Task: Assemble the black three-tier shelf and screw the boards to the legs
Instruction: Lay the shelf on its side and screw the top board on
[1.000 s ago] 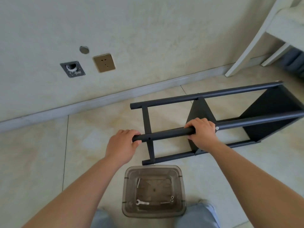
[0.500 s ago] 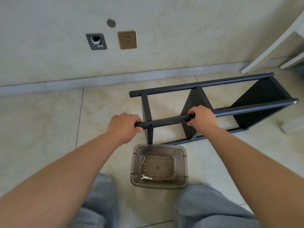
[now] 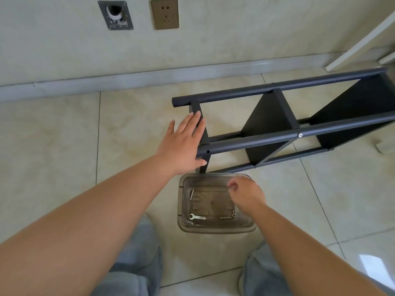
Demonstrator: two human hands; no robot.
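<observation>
The black three-tier shelf (image 3: 277,124) lies on its side on the tiled floor (image 3: 64,146), its long tubular legs running roughly parallel to the grey baseboard (image 3: 149,77) and its dark boards standing on edge between them. A silver screw head (image 3: 300,135) shows on the nearest upper leg where the middle board meets it; a bare hole (image 3: 208,151) sits near that leg's open end.

The left hand (image 3: 183,144) is spread flat at the shelf's open end, fingers straight and resting against the end crosspiece, thumb tucked under the nearest leg; it grips nothing.

Just in front of the shelf, touching its lower leg, stands a smoky transparent plastic bin (image 3: 183,218). The right hand (image 3: 245,193) hovers over the bin's mouth with fingers loosely curled; whether it pinches anything cannot be told. On the bin's bottom lie a small flat wrench (image 3: 197,217), a pair of bolts (image 3: 228,215) and a further bolt (image 3: 192,194).

Above the shelf, on the wall, are a brass-coloured socket (image 3: 164,13) and a metal wall plate (image 3: 115,14). Grey trouser knees (image 3: 136,263) show below the bin.
</observation>
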